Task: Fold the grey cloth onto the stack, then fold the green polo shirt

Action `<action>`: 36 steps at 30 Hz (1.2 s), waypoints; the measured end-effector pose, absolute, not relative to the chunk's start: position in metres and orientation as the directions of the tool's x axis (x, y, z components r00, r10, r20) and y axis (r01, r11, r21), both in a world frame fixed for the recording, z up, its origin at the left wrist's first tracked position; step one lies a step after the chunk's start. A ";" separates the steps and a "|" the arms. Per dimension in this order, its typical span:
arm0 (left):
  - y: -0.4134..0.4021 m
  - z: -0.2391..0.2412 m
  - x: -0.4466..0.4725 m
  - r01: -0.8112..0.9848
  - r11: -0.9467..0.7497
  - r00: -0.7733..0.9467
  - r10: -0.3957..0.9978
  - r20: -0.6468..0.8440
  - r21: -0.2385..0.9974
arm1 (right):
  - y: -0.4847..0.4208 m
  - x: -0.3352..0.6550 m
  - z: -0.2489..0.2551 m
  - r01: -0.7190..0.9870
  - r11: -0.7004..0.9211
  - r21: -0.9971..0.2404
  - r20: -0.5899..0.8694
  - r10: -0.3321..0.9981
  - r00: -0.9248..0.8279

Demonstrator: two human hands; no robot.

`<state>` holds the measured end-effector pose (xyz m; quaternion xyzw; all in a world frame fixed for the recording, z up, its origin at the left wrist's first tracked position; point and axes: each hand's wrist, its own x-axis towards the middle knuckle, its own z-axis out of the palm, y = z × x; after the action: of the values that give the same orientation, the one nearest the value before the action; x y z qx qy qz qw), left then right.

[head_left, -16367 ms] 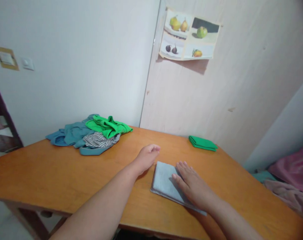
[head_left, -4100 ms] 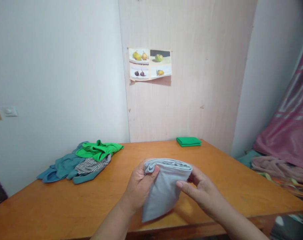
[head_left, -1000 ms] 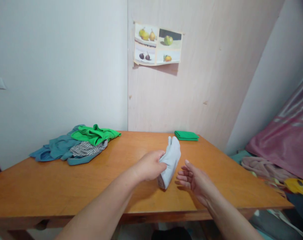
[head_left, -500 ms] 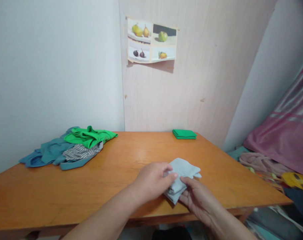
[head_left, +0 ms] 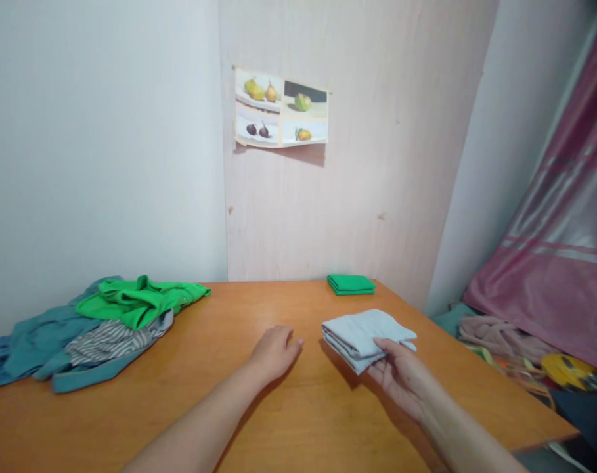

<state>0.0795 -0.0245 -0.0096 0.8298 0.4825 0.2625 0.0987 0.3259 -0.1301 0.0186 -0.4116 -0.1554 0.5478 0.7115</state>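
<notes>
Pinched in my right hand [head_left: 401, 378] is a light grey folded garment [head_left: 364, 332], with the thumb on top and the fingers beneath. The bundle is a flat, layered rectangle, held a little above the wooden table [head_left: 298, 420] with its shadow below. To the left of it, my left hand [head_left: 274, 353] is low over the table, holding nothing, the thumb apart from the slightly bent fingers. Beyond the garment, a green folded cloth [head_left: 352, 285] lies near the table's back right corner.
A loose heap at the left has a bright green garment [head_left: 140, 302] over a striped one [head_left: 106, 340] and blue-green clothing [head_left: 52, 335]. A fruit picture [head_left: 281, 108] hangs on the wall. Right of the table are a pink curtain [head_left: 539, 282] and various cloths.
My left hand has let go of the grey garment and moved left. My right hand has carried it slightly forward and right, and it looks flatter. The view has shifted.
</notes>
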 end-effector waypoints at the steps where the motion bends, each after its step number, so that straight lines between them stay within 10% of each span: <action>1: -0.022 -0.014 0.081 0.766 -0.520 0.403 0.847 0.348 0.379 | -0.121 0.335 0.020 -0.644 0.079 -0.761 -0.226 0.899 0.376; 36: -0.015 -0.044 0.067 0.787 -0.565 0.505 0.821 0.267 0.249 | 0.201 0.445 0.018 -0.630 0.111 -0.769 -0.220 0.879 0.424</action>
<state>0.0672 -0.0149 -0.0442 0.8662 0.4638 0.1796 0.0474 0.4447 0.2012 0.0176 -0.4220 -0.1475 0.5162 0.7306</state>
